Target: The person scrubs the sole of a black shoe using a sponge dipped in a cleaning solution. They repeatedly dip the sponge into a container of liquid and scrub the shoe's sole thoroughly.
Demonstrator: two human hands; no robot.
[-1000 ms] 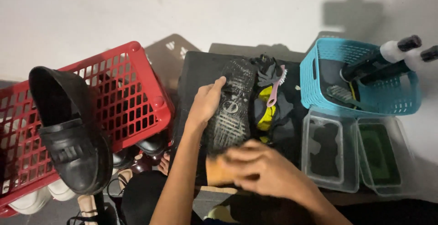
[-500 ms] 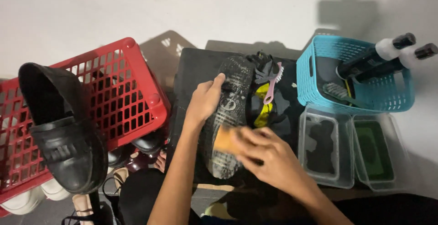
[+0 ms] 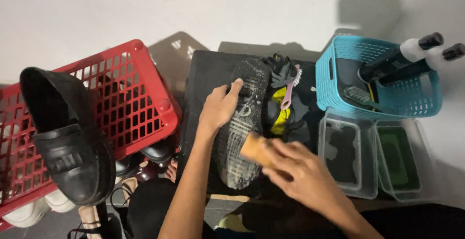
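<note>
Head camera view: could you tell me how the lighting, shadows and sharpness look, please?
Head view: hard light from the camera side, bright pale floor, blue basket casting a crisp shadow up the frame; the shoe sole is sharp, the right hand with the wooden brush slightly motion-blurred, the left hand clear.

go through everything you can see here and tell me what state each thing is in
left hand: pressing the shoe
right hand: gripping wooden brush
shoe: sole up, dusty
black loafer: propped on red crate
blue basket: holds bottles
clear tubs: open
</note>
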